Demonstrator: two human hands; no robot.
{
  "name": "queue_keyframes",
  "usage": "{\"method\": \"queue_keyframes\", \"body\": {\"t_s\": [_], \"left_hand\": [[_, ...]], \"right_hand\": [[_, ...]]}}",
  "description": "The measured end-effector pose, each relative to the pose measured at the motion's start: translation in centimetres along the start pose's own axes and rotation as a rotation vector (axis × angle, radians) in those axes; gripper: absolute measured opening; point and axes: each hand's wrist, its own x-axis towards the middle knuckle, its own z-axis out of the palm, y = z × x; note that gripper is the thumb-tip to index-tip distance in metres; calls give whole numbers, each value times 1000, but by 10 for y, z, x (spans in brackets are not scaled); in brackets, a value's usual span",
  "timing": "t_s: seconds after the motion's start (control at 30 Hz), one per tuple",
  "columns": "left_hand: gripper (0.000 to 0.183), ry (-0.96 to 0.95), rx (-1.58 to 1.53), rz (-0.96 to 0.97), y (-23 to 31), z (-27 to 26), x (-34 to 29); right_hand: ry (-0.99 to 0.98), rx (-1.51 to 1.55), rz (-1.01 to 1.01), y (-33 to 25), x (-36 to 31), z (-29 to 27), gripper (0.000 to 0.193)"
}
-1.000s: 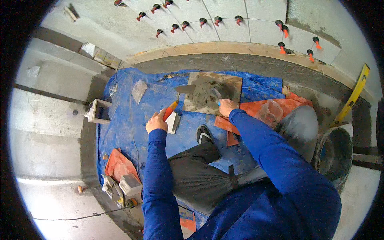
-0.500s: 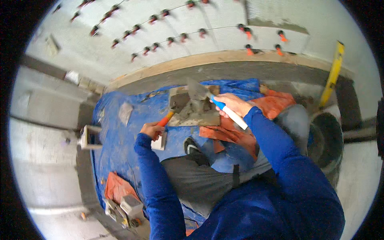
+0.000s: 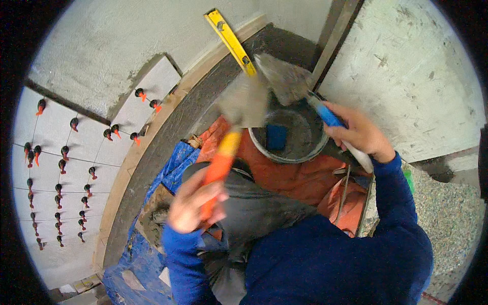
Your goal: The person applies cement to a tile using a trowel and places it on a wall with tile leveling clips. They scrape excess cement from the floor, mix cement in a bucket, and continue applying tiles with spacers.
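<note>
My left hand (image 3: 190, 206) is closed round the orange and yellow handle of a trowel (image 3: 246, 101), whose grey blade points up and is blurred by motion. In my right hand (image 3: 361, 132) is a second trowel (image 3: 287, 79) with a blue and white handle; its mortar-smeared blade reaches left above the far rim of the bucket. The two blades are close together, and whether they touch I cannot tell. Below them stands a round grey bucket (image 3: 292, 160), stained inside, with a square blue thing (image 3: 276, 137) in it. Both trowels partly cover the bucket's far side.
A yellow spirit level (image 3: 231, 43) leans on the wall beyond the bucket. White wall tiles (image 3: 43, 168) with several black and red clips stand at left. A mortar-covered board (image 3: 155, 213) lies on a blue tarp (image 3: 147, 279). Orange sheeting (image 3: 264, 175) surrounds the bucket's near side.
My view has swung right, from the mortar board to the bucket. Both hands have moved there with their trowels, and the left trowel is now raised, blade upward.
</note>
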Motion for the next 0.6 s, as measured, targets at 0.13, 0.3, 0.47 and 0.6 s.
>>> {"method": "queue_keyframes", "body": {"t_s": [0.13, 0.3, 0.47, 0.6], "left_hand": [[36, -339, -366, -248, -66, 84, 141], [39, -175, -443, -172, -109, 159, 203], [50, -79, -237, 499, -106, 87, 25], [17, 1110, 386, 449, -131, 24, -188]], "right_hand": [[9, -172, -133, 83, 5, 3, 60], [-47, 34, 192, 159, 46, 12, 55], [303, -216, -237, 120, 57, 22, 36], [160, -117, -595, 35, 60, 79, 11]]}}
